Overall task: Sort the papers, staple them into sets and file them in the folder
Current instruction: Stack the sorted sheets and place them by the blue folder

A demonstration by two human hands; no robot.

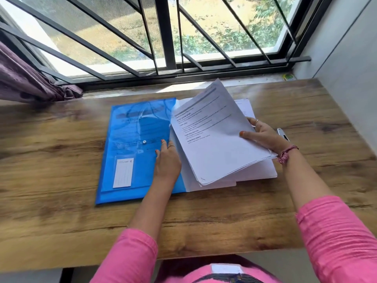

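Observation:
A blue translucent folder [130,152] lies flat on the wooden table [61,211], its button clasp and a white label pocket facing up. My left hand [166,162] rests on the folder's right edge, fingers fairly straight, beside the papers. A stack of printed white papers [210,139] is lifted at an angle, its left edge at the folder's open side. My right hand [263,135] grips the stack's right edge, thumb on top. More white sheets [259,170] lie flat under the lifted stack. A silver stapler [283,135] peeks out behind my right wrist.
A barred window [167,37] with a stone sill runs along the table's far edge. A purple curtain [26,82] bunches at the far left. A grey wall [346,58] closes the right side. Bare wood stretches left of the folder and along the near edge.

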